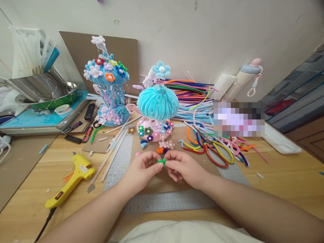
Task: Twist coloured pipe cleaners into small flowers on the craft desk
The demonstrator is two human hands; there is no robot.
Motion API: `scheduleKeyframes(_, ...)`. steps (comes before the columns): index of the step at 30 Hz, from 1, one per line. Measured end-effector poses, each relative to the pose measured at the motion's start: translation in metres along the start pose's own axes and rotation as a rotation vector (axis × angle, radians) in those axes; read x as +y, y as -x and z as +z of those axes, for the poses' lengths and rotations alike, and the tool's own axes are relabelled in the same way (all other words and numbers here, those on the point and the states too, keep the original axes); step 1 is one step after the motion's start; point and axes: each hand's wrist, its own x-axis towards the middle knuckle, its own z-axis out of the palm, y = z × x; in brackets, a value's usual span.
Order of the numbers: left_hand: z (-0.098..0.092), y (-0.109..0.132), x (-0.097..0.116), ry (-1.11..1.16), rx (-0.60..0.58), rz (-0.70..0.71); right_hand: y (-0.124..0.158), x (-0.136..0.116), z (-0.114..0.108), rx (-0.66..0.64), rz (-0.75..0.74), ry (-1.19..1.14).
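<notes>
My left hand (143, 166) and my right hand (182, 166) meet above a grey cutting mat (167, 199), both pinching a small green pipe-cleaner piece (161, 161) between thumbs and fingertips. Just beyond them stands a turquoise pipe-cleaner mushroom (157, 102) on a pink base ringed with small flowers (155, 131). A few loose small flowers (165, 145) lie between the base and my hands. A taller blue mushroom tower (107, 81) covered in flowers stands behind to the left.
A yellow glue gun (73, 179) lies at left on the wooden table (278, 175). Red-handled scissors (215, 155) and a heap of coloured pipe cleaners (194, 98) sit at right. A metal bowl (43, 89) on stacked boards is far left.
</notes>
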Motion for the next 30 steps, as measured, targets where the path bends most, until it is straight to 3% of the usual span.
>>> scheduleKeyframes(4, 0.000, 0.004, -0.001, -0.318, 0.028, 0.066, 0.001, 0.000, 0.003, 0.089, -0.136, 0.299)
scheduleKeyframes(8, -0.001, 0.005, 0.002, -0.477, 0.062, 0.167, 0.001, -0.001, 0.004, 0.006, -0.039, 0.214)
scheduleKeyframes(11, 0.001, 0.004, 0.003, -0.350, 0.070, 0.136, 0.002, -0.003, 0.003, 0.007, -0.068, 0.170)
scheduleKeyframes(14, 0.004, 0.002, 0.000, -0.069, 0.054, 0.041, 0.003, -0.002, 0.003, 0.014, -0.123, 0.138)
scheduleKeyframes(18, 0.004, 0.000, -0.006, 0.207, 0.005, -0.053, 0.003, 0.001, 0.002, 0.012, -0.066, 0.024)
scheduleKeyframes(21, 0.001, -0.001, -0.008, 0.300, -0.031, -0.145, 0.001, 0.003, 0.003, 0.020, -0.039, 0.026)
scheduleKeyframes(26, -0.003, 0.000, -0.008, 0.383, -0.047, -0.197, 0.001, 0.006, 0.004, 0.139, -0.298, 0.212)
scheduleKeyframes(30, -0.003, 0.001, -0.007, 0.354, -0.050, -0.198, 0.003, 0.008, 0.001, 0.144, -0.329, 0.363)
